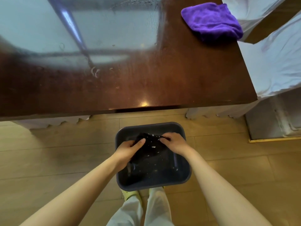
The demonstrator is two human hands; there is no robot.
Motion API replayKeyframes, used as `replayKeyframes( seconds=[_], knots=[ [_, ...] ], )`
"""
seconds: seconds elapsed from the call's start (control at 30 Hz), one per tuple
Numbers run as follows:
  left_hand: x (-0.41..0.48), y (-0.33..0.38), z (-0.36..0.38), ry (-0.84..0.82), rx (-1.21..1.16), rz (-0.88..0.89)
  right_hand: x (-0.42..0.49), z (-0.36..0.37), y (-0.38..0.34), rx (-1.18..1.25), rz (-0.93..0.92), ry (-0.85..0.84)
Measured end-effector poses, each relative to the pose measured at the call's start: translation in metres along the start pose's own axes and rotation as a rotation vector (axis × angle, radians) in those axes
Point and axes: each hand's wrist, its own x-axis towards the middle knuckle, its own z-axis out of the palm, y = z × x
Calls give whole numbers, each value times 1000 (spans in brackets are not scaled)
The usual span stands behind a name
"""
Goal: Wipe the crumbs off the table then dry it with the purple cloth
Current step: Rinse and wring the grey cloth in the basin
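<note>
We stood at the near edge of the dark wooden table [179, 75] and looked down at a dark grey basin [182, 175] set on the wooden floor just in front of our feet. Both our hands were lowered into the basin. Our left hand [128, 149] was clenched on the left side of a black cloth [151, 149], thumb on top. Our right hand [175, 142] pinched the cloth's upper right edge between fingertips and thumb. The cloth was bunched and held up between the two hands, above the basin floor. Small white crumbs [153, 146] clung to the cloth, and more lay scattered across the basin floor.

The purple cloth [211, 22] lay crumpled at the far right corner of the table, well apart from our hands, touched by neither. The table surface showed wet streaks and a few pale flecks [95, 71] near its middle. White-covered furniture [276, 62] stood beside the table's right edge. We could not tell whether the basin held water.
</note>
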Motion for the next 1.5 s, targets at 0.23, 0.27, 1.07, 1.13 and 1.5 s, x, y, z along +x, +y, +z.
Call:
replayKeyframes(
  seconds=[0.23,0.27,1.07,1.13,1.5],
  knots=[
    [30,-9,27,156,-107,-138,1,19,7,125,164,334],
    [35,-11,31,184,-120,-152,-2,26,6,177,213,376],
    [46,-32,33,165,-491,-378,-22,101,-5,330,325,270],
    [48,-36,30,162,-471,-384,-20,96,0,147,313,373],
    [59,-50,25,133,-522,-464,-7,91,14,-32,234,495]
  ],
)
